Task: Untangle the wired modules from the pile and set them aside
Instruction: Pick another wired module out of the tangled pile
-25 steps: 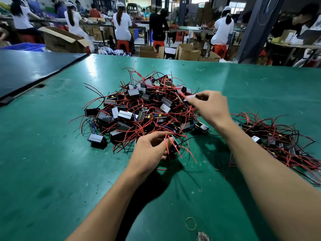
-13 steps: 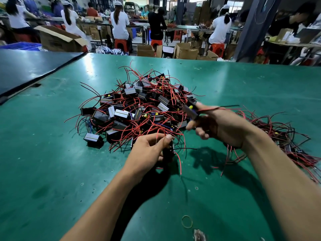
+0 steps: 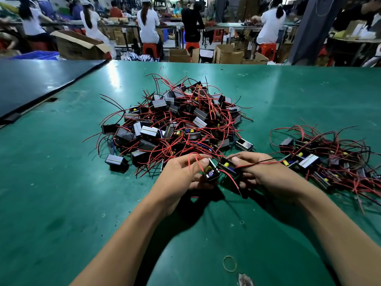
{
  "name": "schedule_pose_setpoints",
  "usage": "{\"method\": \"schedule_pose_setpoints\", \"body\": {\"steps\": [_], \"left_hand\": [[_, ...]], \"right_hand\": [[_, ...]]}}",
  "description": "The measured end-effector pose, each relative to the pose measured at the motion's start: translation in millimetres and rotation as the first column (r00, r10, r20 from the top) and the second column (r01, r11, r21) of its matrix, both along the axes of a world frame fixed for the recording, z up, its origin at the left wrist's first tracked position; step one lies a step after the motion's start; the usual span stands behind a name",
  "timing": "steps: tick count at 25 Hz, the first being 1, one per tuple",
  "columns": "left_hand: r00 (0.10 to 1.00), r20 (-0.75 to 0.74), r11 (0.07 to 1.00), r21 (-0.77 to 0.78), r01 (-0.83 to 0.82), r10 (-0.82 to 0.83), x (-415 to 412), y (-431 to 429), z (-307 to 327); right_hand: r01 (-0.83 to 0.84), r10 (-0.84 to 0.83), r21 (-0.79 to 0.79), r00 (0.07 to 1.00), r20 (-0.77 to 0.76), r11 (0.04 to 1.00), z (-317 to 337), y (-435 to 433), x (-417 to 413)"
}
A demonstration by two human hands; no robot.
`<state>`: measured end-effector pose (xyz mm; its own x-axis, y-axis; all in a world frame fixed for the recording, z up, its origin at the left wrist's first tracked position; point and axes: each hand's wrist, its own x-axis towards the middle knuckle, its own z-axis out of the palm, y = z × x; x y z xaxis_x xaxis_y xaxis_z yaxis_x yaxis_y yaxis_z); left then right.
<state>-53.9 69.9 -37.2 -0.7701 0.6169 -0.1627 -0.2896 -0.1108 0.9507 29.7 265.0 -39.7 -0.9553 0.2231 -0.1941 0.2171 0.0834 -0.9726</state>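
Observation:
A tangled pile of small black wired modules [image 3: 175,124] with red and black leads lies on the green table [image 3: 61,182] ahead of me. A second, smaller heap of separated modules [image 3: 321,162] sits at the right. My left hand [image 3: 181,178] grips one black module [image 3: 211,172] with a yellow capacitor, its red wires looping over my fingers. My right hand [image 3: 266,174] holds another module [image 3: 227,167] right beside it, pinching its black and red leads. Both hands meet just in front of the pile's near edge.
A rubber band [image 3: 229,263] and a scrap [image 3: 245,280] lie on the table near me. A dark table [image 3: 31,83] adjoins at the far left. Beyond the far edge are cardboard boxes [image 3: 78,46], red stools and several seated workers.
My right hand pulled a module off the top of the pile and brought it down and left to meet my left hand. My left hand lifted its module clear of the pile's edge.

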Motion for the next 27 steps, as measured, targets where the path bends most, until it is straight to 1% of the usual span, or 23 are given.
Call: {"method": "schedule_pose_setpoints", "body": {"steps": [2, 3, 4, 5, 6, 7, 8, 9, 11, 12, 13, 15, 16, 17, 19, 21, 23, 24, 25, 27], "left_hand": [[0.999, -0.045, 1.000, -0.024, 0.002, -0.003, 0.1, -2.4, -1.6], [0.993, -0.121, 0.996, -0.086, -0.007, -0.003, 1.2, -4.0, -2.4], [0.968, -0.249, 0.979, -0.200, -0.041, -0.011, 1.7, -5.3, -3.4], [0.913, -0.405, 0.935, -0.340, -0.106, -0.043, 1.4, -7.2, -4.7], [0.849, -0.520, 0.880, -0.441, -0.176, -0.091, 1.4, -8.5, -4.8], [0.815, -0.566, 0.847, -0.488, -0.210, -0.124, 1.4, -9.4, -3.5], [0.821, -0.554, 0.846, -0.498, -0.193, -0.139, 1.5, -10.0, -1.2], [0.858, -0.494, 0.865, -0.483, -0.134, -0.143, 1.6, -11.0, 1.3], [0.934, -0.314, 0.907, -0.421, 0.026, -0.172, 2.1, -13.3, 7.9], [0.943, -0.256, 0.907, -0.410, 0.092, -0.211, 1.2, -15.4, 10.3], [0.933, -0.238, 0.889, -0.434, 0.147, -0.270, -0.1, -18.4, 12.7], [0.870, -0.279, 0.819, -0.534, 0.212, -0.407, -2.8, -24.7, 17.7], [0.832, -0.313, 0.785, -0.581, 0.214, -0.458, -3.6, -26.8, 19.4], [0.805, -0.342, 0.766, -0.610, 0.202, -0.485, -3.7, -27.8, 20.4], [0.778, -0.374, 0.747, -0.640, 0.177, -0.505, -1.0, -28.1, 23.1], [0.766, -0.349, 0.714, -0.673, 0.196, -0.539, 1.0, -30.1, 24.3], [0.745, -0.287, 0.662, -0.700, 0.266, -0.602, -1.2, -37.4, 28.8], [0.740, -0.264, 0.659, -0.688, 0.305, -0.619, -3.2, -40.8, 32.2], [0.751, -0.260, 0.682, -0.656, 0.323, -0.607, -6.1, -42.7, 34.2], [0.810, -0.285, 0.759, -0.592, 0.271, -0.512, -10.0, -41.7, 34.8]], "right_hand": [[-0.035, 0.034, 0.068, 0.999, 0.013, 0.997, 0.1, 0.0, 3.9], [-0.057, 0.054, 0.130, 0.998, 0.025, 0.990, 1.0, 0.8, 6.4], [-0.080, 0.073, 0.194, 0.996, 0.046, 0.978, 3.1, 2.1, 8.5], [-0.096, 0.083, 0.236, 0.994, 0.066, 0.967, 5.4, 3.7, 9.6], [-0.100, 0.084, 0.245, 0.994, 0.075, 0.964, 7.2, 5.1, 10.6], [-0.099, 0.084, 0.228, 0.994, 0.075, 0.969, 8.3, 6.0, 11.5], [-0.095, 0.083, 0.194, 0.994, 0.066, 0.976, 9.4, 6.8, 12.4], [-0.089, 0.082, 0.149, 0.995, 0.055, 0.985, 10.7, 7.4, 13.0], [-0.086, 0.084, 0.059, 0.996, 0.029, 0.995, 14.9, 11.1, 15.5], [-0.098, 0.098, 0.024, 0.995, 0.025, 0.995, 16.9, 14.3, 17.4], [-0.122, 0.122, -0.001, 0.992, 0.028, 0.993, 19.1, 17.9, 19.3], [-0.182, 0.183, -0.023, 0.982, 0.044, 0.983, 22.3, 22.9, 22.3], [-0.213, 0.213, -0.014, 0.976, 0.050, 0.977, 23.2, 24.4, 23.6], [-0.246, 0.245, 0.002, 0.968, 0.053, 0.969, 24.0, 25.3, 24.5], [-0.318, 0.315, 0.036, 0.947, 0.068, 0.947, 26.6, 25.8, 25.8], [-0.386, 0.379, 0.076, 0.921, 0.089, 0.920, 29.2, 26.1, 26.4], [-0.443, 0.433, 0.096, 0.895, 0.107, 0.891, 32.5, 25.3, 26.5], [-0.468, 0.457, 0.118, 0.883, 0.109, 0.876, 33.7, 23.9, 26.1], [-0.481, 0.469, 0.143, 0.877, 0.108, 0.865, 34.0, 22.3, 25.7], [-0.451, 0.443, 0.160, 0.893, 0.084, 0.878, 32.0, 17.8, 23.1]]}}
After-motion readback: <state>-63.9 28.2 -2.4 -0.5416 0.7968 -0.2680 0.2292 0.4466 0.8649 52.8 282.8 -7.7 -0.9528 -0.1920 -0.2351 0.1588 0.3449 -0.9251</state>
